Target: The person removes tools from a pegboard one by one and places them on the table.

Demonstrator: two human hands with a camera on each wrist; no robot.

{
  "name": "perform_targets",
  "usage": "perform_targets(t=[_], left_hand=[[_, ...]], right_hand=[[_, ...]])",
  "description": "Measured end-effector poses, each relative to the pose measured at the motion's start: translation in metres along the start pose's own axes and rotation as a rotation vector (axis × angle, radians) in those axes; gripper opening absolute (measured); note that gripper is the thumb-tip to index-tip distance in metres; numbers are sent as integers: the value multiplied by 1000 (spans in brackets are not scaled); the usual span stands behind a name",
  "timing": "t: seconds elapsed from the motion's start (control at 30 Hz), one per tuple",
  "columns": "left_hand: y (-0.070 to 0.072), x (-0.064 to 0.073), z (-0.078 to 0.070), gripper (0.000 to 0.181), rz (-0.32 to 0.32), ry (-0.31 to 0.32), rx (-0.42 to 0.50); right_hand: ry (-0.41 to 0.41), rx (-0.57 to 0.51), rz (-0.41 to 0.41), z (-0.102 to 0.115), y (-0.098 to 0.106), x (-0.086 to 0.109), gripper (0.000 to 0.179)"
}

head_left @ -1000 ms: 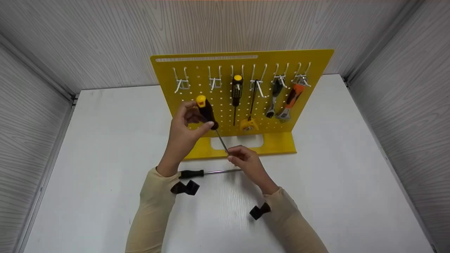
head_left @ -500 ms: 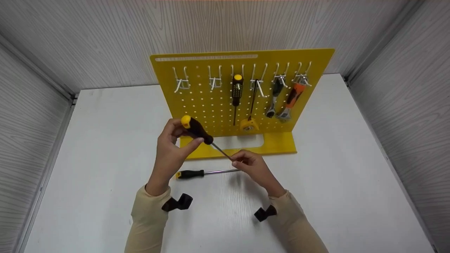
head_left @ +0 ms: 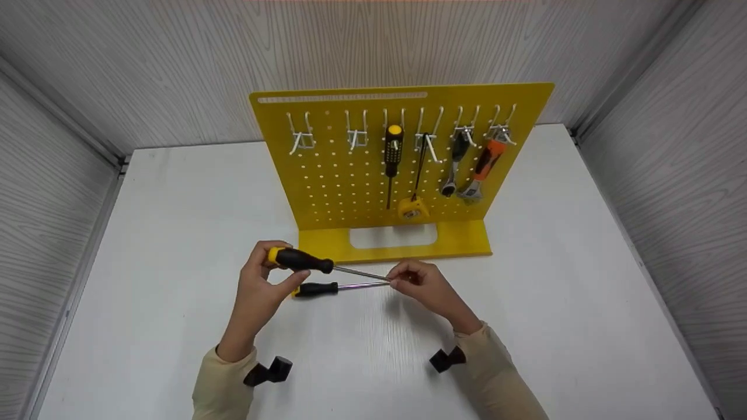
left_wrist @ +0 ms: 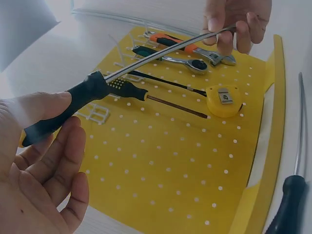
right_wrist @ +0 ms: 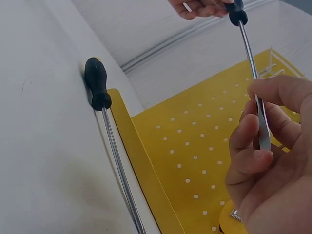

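A screwdriver (head_left: pixel 300 260) with a black handle and yellow end cap is held up in front of the pegboard. My left hand (head_left: pixel 257 291) grips its handle between thumb and fingers. With thumb and fingertips, my right hand (head_left: pixel 429 291) pinches the shaft near the tip; in the right wrist view the flat blade tip (right_wrist: pixel 263 139) shows among the fingers. Just below lies a second screwdriver (head_left: pixel 318 289) on the white table, its handle to the left. The far end of its shaft is hidden by my right hand in the head view.
A yellow pegboard (head_left: pixel 350 192) stands behind the hands. From its hooks hang a screwdriver (head_left: pixel 393 151), a tape measure (head_left: pixel 412 210), a ratchet wrench (head_left: pixel 458 154) and an orange-handled adjustable wrench (head_left: pixel 489 160). Two hooks at the left (head_left: pixel 300 140) bear nothing.
Both hands have come down and back from the pegboard with the screwdriver, the left hand much farther. The screwdriver has swung from steep to nearly level.
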State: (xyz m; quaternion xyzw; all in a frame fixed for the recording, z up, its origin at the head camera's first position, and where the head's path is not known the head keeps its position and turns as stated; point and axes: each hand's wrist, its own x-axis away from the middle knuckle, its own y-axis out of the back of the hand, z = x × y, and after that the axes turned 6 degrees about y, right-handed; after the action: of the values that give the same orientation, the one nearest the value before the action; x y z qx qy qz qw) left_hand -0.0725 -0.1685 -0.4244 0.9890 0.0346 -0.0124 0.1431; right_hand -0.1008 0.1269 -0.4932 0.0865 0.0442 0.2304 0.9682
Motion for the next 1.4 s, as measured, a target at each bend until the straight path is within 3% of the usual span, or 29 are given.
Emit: perform_targets(t=[0.07, 0.23, 0.47, 0.9, 1.17, 1.4], left_hand=[[2, 6, 8, 44, 8, 48, -18], [4, 17, 26, 43, 47, 88, 14], [2, 31, 55, 40, 79, 162, 35], [-5, 52, 99, 38, 84, 324, -128], [-6, 50, 119, 36, 49, 303, -242], [-10, 44, 124, 35, 51, 306, -352]], right_hand=[[0, 21, 7, -3, 0, 2, 14], [0, 64, 13, -9, -1, 6, 15], [-91, 102, 45, -17, -4, 10, 16], [-94, 179, 67, -40, -4, 19, 13], [-57, 249, 79, -46, -8, 20, 11], [-79, 359, 51, -49, -8, 21, 9]])
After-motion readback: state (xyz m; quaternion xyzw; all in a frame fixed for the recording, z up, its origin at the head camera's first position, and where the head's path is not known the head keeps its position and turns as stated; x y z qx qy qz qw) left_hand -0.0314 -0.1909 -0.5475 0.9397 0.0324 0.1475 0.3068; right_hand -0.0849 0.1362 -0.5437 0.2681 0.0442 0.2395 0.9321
